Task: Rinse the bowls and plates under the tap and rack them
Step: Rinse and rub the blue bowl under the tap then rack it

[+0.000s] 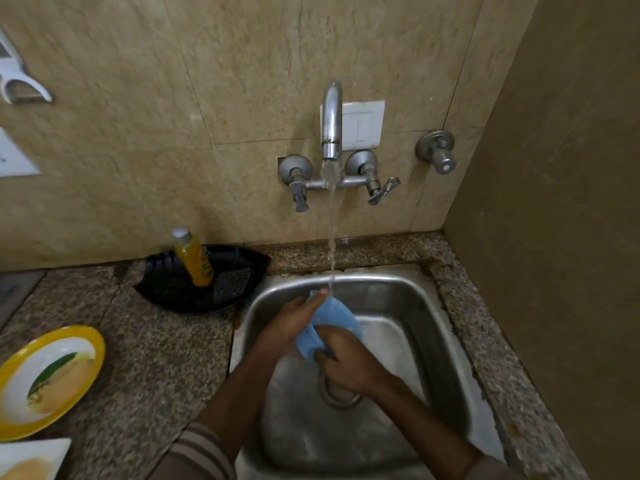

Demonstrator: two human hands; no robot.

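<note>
A light blue bowl (341,315) is tilted on edge over the steel sink (433,327), and the stream from the wall tap (331,123) falls onto its upper rim. My left hand (294,322) grips the bowl's left rim. My right hand (349,363) holds its lower edge, fingers pressed against the bowl. A round yellow-rimmed plate (45,379) lies on the counter at the far left. The corner of a white square plate (31,459) shows at the bottom left.
A black tray (166,289) behind the sink's left corner holds a yellow soap bottle (194,258) and a dark scrub pad (231,285). Granite counter (166,358) surrounds the sink. A brown wall closes the right side. The drain (337,393) sits below my right hand.
</note>
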